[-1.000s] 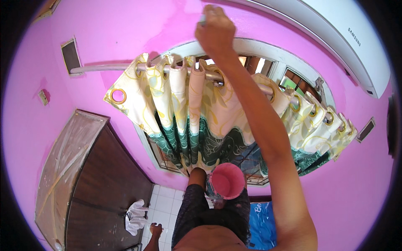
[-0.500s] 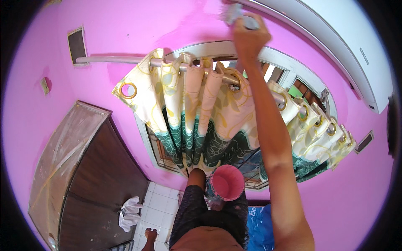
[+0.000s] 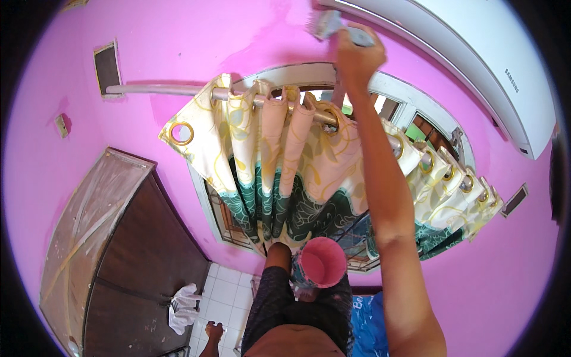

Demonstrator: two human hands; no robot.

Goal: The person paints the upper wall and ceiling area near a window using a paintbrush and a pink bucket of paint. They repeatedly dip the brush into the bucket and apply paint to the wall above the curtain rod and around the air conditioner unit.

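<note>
Brush (image 3: 328, 25): pale grey, smeared head; grey handle clasped in the right hand (image 3: 360, 55), fingers wrapped round it. It's up on the wall's high side, bristles splayed, pointing left. Can't tell if the tips touch the wall.

Bucket (image 3: 321, 249): round, open mouth facing up, pink inside, outside dark with pale smears. Sits in front of the legs (image 3: 275, 291), flat pink surface down inside.

Wall (image 3: 196, 35): pink, uneven, darker patches toward the top edge, left of the brush.
</note>
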